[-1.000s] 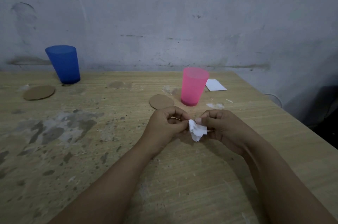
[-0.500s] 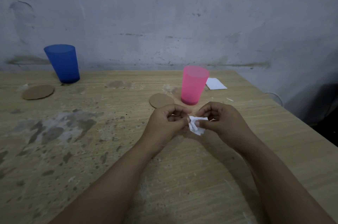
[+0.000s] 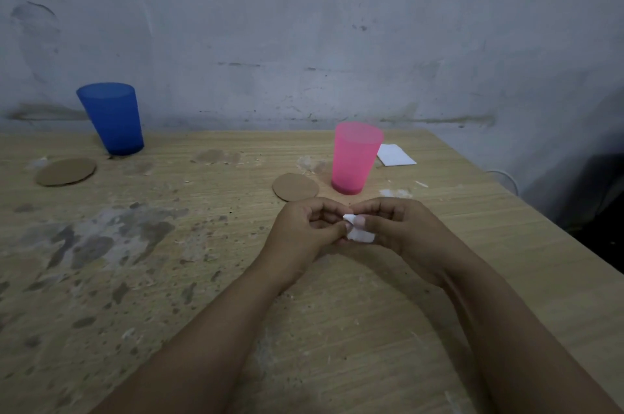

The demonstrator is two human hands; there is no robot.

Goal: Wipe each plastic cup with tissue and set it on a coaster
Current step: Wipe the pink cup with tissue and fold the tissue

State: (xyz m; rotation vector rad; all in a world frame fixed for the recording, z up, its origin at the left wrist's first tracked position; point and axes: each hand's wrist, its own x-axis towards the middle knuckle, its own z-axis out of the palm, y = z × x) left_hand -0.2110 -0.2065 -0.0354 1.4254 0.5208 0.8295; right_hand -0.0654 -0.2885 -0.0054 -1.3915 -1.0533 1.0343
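Tissue point(image 3: 360, 233), a small crumpled white wad, sits pinched between the curled fingertips of both hands, the left hand point(image 3: 304, 234) and the right hand point(image 3: 401, 234) meeting just above the worktop point(image 3: 169, 278) near its middle. Just beyond them the pink cup point(image 3: 354, 158) stands upright on bare wood, beside a round cardboard coaster point(image 3: 295, 187) to its left. Far left, the blue cup point(image 3: 111, 118) stands near another coaster point(image 3: 66, 171), apart from it.
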